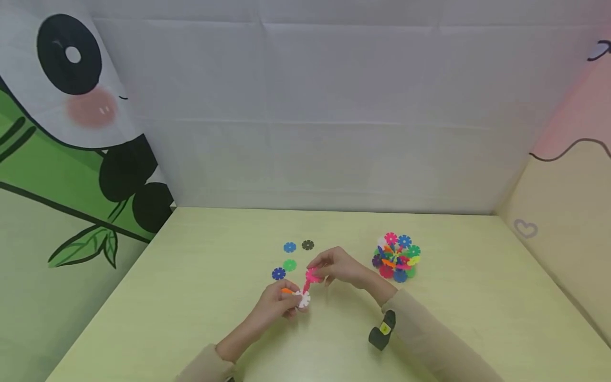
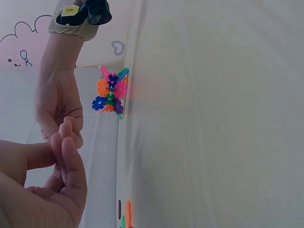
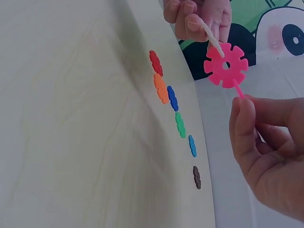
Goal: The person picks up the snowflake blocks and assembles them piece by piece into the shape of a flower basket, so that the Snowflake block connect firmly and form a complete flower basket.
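My left hand [image 1: 277, 303] pinches a white snowflake disc [image 1: 304, 300] between thumb and fingers. A pink snowflake disc [image 3: 226, 65] is slotted to it and stands between the two hands. My right hand [image 1: 340, 266] pinches a second pink snowflake disc [image 1: 312, 275], whose edge meets the first pink one in the right wrist view. In the left wrist view, the fingers of the left hand [image 2: 52, 185] hide the discs, and the right hand [image 2: 59, 104] is just behind them.
Loose discs lie beyond the left hand: dark blue [image 1: 279, 274], green [image 1: 289, 265], light blue [image 1: 289, 247], black [image 1: 307, 245], orange [image 3: 160, 88] and red [image 3: 156, 63]. A multicoloured cluster of joined discs [image 1: 396, 260] stands to the right. A white wall [image 1: 305, 116] rises behind the table.
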`<state>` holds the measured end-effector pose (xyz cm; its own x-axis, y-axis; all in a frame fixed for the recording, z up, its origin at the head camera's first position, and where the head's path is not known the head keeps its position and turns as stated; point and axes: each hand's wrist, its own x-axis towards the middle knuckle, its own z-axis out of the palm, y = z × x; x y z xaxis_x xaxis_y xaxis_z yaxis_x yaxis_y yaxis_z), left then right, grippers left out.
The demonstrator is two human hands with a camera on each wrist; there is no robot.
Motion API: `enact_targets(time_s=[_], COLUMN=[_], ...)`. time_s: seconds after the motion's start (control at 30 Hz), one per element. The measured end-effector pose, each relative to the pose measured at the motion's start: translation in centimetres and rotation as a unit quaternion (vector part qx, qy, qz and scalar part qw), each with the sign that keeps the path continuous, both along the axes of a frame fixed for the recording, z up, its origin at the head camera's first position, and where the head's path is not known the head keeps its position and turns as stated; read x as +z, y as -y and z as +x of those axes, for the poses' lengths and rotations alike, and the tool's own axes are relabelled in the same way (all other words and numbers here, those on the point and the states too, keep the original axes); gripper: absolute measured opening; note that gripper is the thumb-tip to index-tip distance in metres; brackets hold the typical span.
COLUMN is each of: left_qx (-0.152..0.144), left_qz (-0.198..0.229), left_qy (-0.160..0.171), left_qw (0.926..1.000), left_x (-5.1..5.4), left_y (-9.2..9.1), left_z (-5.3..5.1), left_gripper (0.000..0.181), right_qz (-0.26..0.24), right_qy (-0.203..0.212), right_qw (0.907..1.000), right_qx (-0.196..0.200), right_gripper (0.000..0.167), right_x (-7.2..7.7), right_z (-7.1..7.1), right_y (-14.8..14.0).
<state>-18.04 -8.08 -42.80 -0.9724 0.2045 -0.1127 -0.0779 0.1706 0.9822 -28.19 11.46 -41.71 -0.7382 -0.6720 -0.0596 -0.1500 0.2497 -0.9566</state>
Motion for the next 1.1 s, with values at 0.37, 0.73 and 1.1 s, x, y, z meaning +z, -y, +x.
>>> enact_targets(time_s=[0.37,0.73,1.1], left_qx=[0.039,0.058,0.049], left_qz=[0.005,0.005,-0.008], left_qy=[-0.034,-0.021,-0.025], left_qw=[0.9987,0.9981,0.9985], left_x=[0.3,0.6,0.6], left_y=[-1.1,-1.9,-1.7], left_z=[0.3,0.6,0.8], left_gripper=[0.014,0.013,0.014], right_qz=[0.007,0.019,0.017], right_qy=[-0.005,-0.007,-0.020], right_qw=[0.9996,0.9996,0.9995], right_qx=[-0.026,-0.018,0.020], right_gripper=[0.020,0.019,0.021], right_x=[0.6,0.8,0.8], right_z=[0.6,0.6,0.4], right_y=[0.2,0.1,0.1])
